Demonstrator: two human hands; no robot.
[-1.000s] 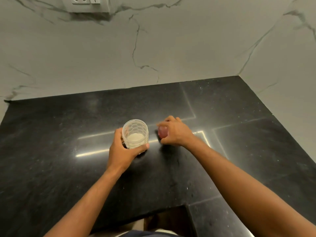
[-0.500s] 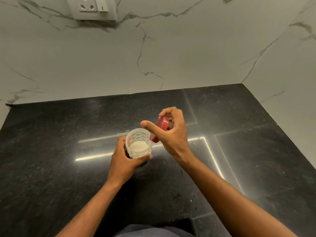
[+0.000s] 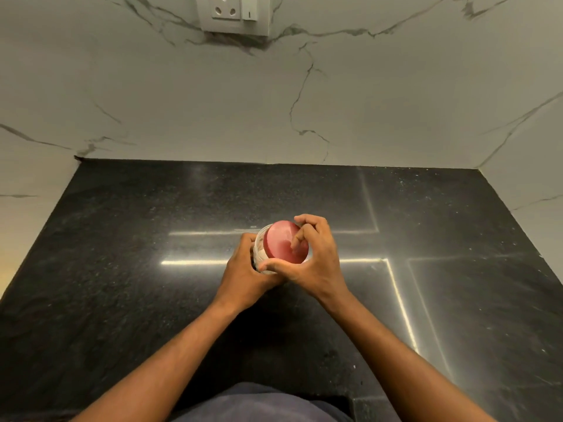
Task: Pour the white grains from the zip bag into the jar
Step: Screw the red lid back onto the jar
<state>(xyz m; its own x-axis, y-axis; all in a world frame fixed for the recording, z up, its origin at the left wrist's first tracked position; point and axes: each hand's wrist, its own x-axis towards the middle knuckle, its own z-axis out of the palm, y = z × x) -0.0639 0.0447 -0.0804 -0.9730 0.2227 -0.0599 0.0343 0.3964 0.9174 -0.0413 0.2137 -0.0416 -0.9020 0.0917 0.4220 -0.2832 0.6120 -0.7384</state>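
A small clear ribbed jar stands on the black counter in the middle of the view. My left hand is wrapped around its left side. A red round lid lies on the jar's mouth, slightly tilted toward me. My right hand grips the lid from the right, thumb at the front, fingers over the top and far edge. The grains inside are hidden by the lid and hands. No zip bag is in view.
A marble wall rises behind the counter, with a white socket and switch at the top. A second marble wall closes the right side. The counter's front edge has a notch near my body.
My right hand lifted the red lid from the counter, carried it over the jar and set it on the mouth. My left hand kept hold of the jar. The camera tilted up.
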